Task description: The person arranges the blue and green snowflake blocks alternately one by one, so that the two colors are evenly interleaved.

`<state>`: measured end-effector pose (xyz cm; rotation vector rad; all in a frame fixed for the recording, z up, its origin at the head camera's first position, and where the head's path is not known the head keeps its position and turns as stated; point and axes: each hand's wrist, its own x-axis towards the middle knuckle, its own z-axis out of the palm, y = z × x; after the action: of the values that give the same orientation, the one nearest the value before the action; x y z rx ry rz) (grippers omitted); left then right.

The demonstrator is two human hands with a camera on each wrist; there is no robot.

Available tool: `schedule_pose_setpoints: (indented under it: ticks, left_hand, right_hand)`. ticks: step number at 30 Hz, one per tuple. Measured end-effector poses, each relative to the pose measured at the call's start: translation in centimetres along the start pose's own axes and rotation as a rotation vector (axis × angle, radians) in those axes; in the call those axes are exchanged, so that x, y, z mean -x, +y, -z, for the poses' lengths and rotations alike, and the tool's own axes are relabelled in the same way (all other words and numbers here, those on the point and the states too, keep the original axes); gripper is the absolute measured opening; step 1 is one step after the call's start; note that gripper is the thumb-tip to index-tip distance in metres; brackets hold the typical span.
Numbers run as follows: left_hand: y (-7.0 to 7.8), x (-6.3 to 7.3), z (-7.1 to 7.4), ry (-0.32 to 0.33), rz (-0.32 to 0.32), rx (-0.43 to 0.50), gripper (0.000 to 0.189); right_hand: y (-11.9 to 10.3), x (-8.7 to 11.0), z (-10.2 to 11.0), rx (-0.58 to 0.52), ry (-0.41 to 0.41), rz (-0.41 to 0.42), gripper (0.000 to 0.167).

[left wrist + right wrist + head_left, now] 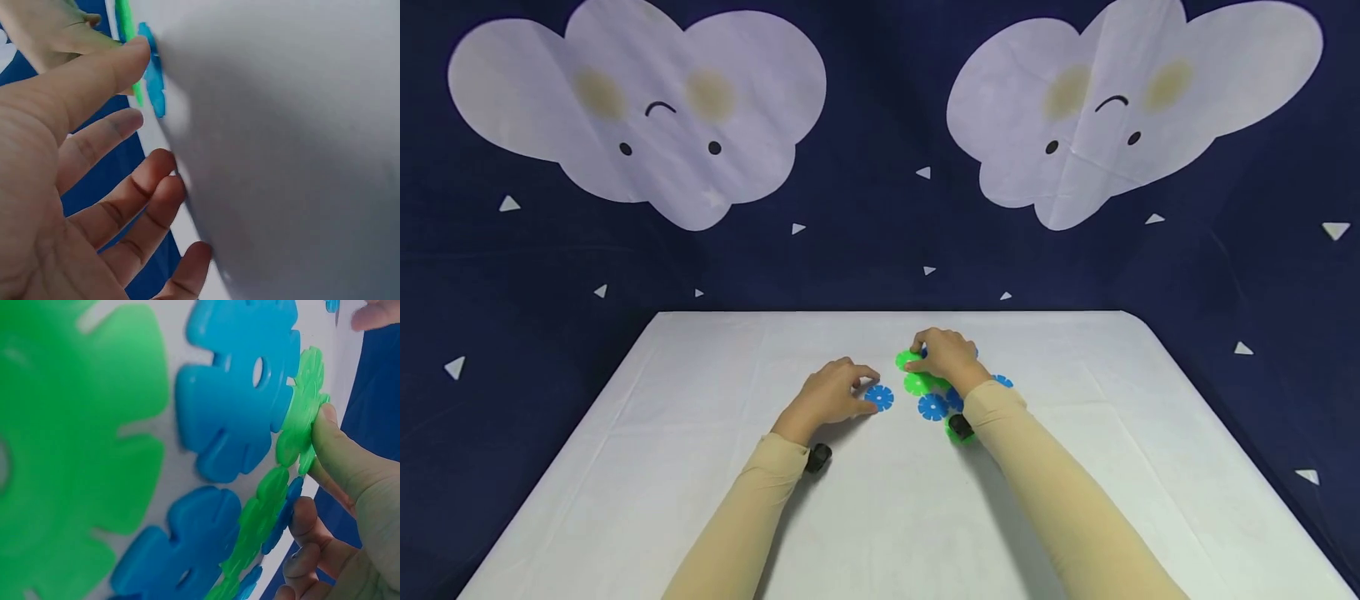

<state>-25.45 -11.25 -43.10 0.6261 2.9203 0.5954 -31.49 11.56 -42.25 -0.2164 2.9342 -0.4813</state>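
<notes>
White bench [625,467], room left toward both side edges; at least four blue discs [933,407], three green discs [917,383] seen. One blue disc [882,397] is framed by loosely spread left hand [826,395], one green disc [904,358] pinched by right hand [953,356].

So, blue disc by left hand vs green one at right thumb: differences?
Placement: the blue disc lies apart; the green disc is beside other discs. Visibility, head view: the blue disc shows almost whole by the left hand; the right hand covers part of the green disc. Colour: blue disc mid-blue, green disc lime. Shared: both flat, with notched rims.
</notes>
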Motion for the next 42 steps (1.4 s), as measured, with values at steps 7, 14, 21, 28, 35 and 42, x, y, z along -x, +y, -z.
schedule_pose_setpoints:
  ticks: [7, 14, 21, 28, 35, 42]
  left_hand:
    - [0.0, -1.2, -0.3, -0.005, 0.007, 0.011, 0.047]
    - [0.0, -1.4, -0.5, -0.020, 0.012, 0.039, 0.043]
    - [-0.4, -1.5, -0.3, -0.028, 0.029, 0.076, 0.042]
    - [-0.6, -1.8, -0.3, -0.051, -0.002, 0.149, 0.040]
    - [-0.9, -1.7, -0.2, -0.061, -0.013, 0.187, 0.042]
    - [-1.4, -1.5, -0.3, -0.067, -0.031, 0.198, 0.045]
  right_hand:
    - [0.0, 0.0, 0.0, 0.008, 0.004, -0.006, 0.046]
    - [-0.1, 0.3, -0.1, 0.002, 0.001, -0.002, 0.045]
    - [-0.3, 0.2, -0.1, -0.012, 0.013, 0.013, 0.044]
    - [-0.3, 0.2, 0.1, -0.033, 0.016, 0.008, 0.040]
    - [0.1, -0.5, 0.4, -0.074, -0.016, 0.012, 0.036]
    - [0.5, -0.6, 0.5, -0.092, -0.043, 0.113, 0.042]
